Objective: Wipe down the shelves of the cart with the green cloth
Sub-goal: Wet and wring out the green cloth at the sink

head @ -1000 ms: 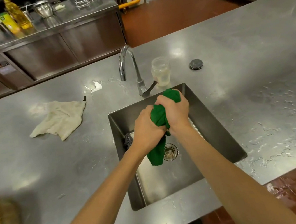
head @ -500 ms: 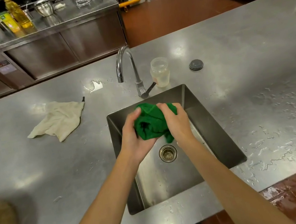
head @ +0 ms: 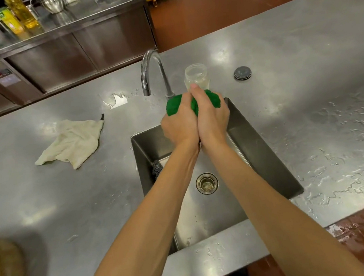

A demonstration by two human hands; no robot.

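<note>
Green cloth (head: pixel 173 107) bunched tight in left hand (head: pixel 179 124) and right hand (head: pixel 212 117), above sink (head: pixel 270 163).

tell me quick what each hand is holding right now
Left hand: closed, gripping the green cloth.
Right hand: closed, gripping the same green cloth, pressed against the left hand.

- Left hand (head: pixel 179 124) and right hand (head: pixel 211 116): pressed side by side, both gripping the bunched green cloth (head: pixel 215 100) above the far edge of the sink (head: pixel 270 163).
- Drain (head: pixel 207 183): in the sink floor, between the forearms.
- Faucet (head: pixel 151 69) and clear jar (head: pixel 196 75): just behind the hands.
- Beige rag (head: pixel 72 141): crumpled on the wet steel table (head: pixel 307 79), left of the sink.
- Dark round cap (head: pixel 242 73): right of the jar.
</note>
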